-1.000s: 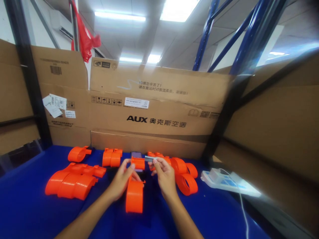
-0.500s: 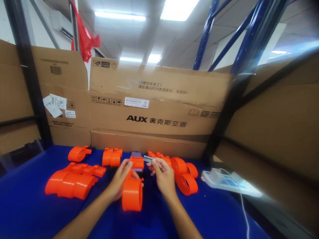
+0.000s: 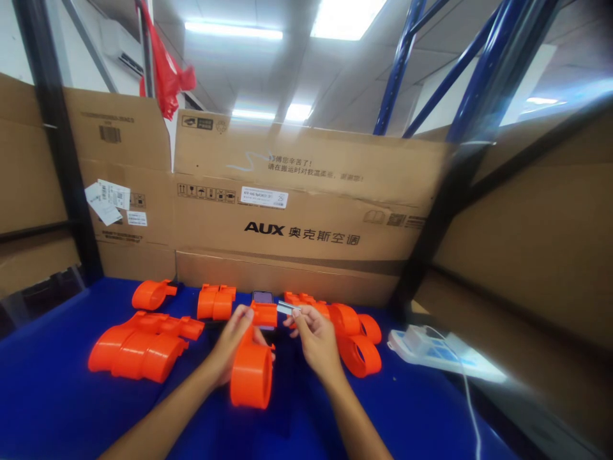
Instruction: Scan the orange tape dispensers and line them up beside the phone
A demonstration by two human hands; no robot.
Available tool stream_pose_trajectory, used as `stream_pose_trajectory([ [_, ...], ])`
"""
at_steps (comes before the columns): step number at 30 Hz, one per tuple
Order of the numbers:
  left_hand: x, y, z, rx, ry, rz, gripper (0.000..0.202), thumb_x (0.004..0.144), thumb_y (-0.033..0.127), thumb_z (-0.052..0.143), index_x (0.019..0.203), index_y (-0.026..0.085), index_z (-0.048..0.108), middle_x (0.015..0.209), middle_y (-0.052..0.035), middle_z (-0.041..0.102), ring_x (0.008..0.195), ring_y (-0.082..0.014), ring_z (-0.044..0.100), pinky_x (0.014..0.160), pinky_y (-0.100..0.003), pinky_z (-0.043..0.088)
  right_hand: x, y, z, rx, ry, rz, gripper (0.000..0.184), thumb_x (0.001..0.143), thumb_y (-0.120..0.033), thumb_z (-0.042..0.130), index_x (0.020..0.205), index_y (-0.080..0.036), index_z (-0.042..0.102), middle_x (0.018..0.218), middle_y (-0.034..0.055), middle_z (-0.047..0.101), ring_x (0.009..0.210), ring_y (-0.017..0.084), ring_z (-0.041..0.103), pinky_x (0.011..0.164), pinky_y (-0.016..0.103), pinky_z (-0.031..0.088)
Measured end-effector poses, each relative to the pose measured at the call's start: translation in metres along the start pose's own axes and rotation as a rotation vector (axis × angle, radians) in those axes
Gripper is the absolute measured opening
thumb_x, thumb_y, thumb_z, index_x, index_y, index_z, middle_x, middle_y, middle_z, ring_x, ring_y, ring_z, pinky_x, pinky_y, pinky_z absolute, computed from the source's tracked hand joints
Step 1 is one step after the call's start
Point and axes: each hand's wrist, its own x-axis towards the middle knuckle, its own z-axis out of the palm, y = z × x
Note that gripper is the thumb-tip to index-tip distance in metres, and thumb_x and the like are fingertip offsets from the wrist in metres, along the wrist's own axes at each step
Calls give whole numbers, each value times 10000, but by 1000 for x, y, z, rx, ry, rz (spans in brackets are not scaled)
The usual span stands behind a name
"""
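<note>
My left hand is closed around an orange plastic part with a wide ring at its lower end and a block-like head at the top. Between the thumb and fingers of my right hand is a small flat silvery strip. The strip's left end lies right by the block-like head; whether it touches or enters it I cannot tell. Behind the held part, a phone-like dark-framed object is partly covered.
On the blue tabletop, more orange ringed parts lie to the left, at the back and to the right. A white power strip with a cable sits at the right. Cardboard walls the back.
The ring end of the orange part has swung slightly left. Both hands keep almost the same places and grips, and the view has shifted a little.
</note>
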Motion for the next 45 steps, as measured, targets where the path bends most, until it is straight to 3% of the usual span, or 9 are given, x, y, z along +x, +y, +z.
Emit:
stream_pose_trajectory([
  [9, -1, -1, 1, -1, -18, 28, 475, 828, 676, 599, 856, 219, 474, 560, -2, 660, 511, -247, 695, 492, -329, 535, 0, 0, -1, 14, -44, 34, 428, 825, -611, 667, 767, -188, 677, 708, 54, 718, 603, 167, 623, 580, 272, 515],
  [13, 0, -2, 0, 11, -41, 45, 453, 848, 658, 584, 871, 223, 461, 564, -5, 664, 508, -241, 694, 497, -317, 533, 0, -1, -5, -81, -12, -30, 401, 853, -586, 649, 803, -188, 674, 725, 58, 722, 672, 195, 651, 597, 271, 496],
  [19, -1, -1, 1, 86, -101, 85, 423, 870, 619, 580, 1006, 241, 446, 606, -12, 706, 510, -251, 703, 510, -335, 549, -2, -6, -11, -241, -18, -147, 277, 912, -482, 615, 831, -227, 687, 798, 48, 733, 778, 236, 677, 739, 325, 507],
  [25, -2, -2, 0, 115, -124, 88, 448, 864, 629, 573, 1043, 237, 450, 615, -23, 715, 505, -251, 700, 514, -328, 536, -5, -4, 0, -179, -20, -126, 298, 899, -490, 625, 793, -220, 694, 763, 43, 723, 730, 219, 670, 676, 301, 509],
  [32, 6, -6, -6, 206, 6, 117, 478, 876, 613, 573, 1117, 217, 460, 636, -29, 729, 546, -208, 687, 554, -273, 489, -4, -1, 4, -51, 211, -64, 322, 819, -491, 711, 991, -223, 756, 958, 72, 756, 740, 212, 647, 609, 301, 509],
  [39, 7, -5, -8, 188, 31, 120, 488, 863, 615, 590, 1116, 219, 456, 645, -31, 732, 585, -217, 699, 591, -286, 492, -4, 3, -2, -26, 213, -15, 261, 815, -447, 718, 940, -232, 796, 827, 49, 762, 653, 203, 619, 619, 335, 511],
  [42, 5, -3, -7, 174, 8, 101, 483, 867, 618, 583, 1116, 228, 444, 652, -33, 735, 583, -229, 705, 565, -285, 489, -5, 3, 1, -30, 232, -7, 272, 829, -450, 707, 973, -237, 794, 813, 47, 765, 737, 243, 662, 669, 366, 540],
  [45, 4, -3, -5, 159, -6, 103, 476, 866, 619, 584, 1103, 227, 452, 647, -30, 733, 575, -222, 704, 567, -281, 494, -6, -1, 2, -34, 216, -58, 251, 835, -436, 711, 963, -237, 796, 910, 64, 779, 903, 283, 690, 834, 430, 548],
])
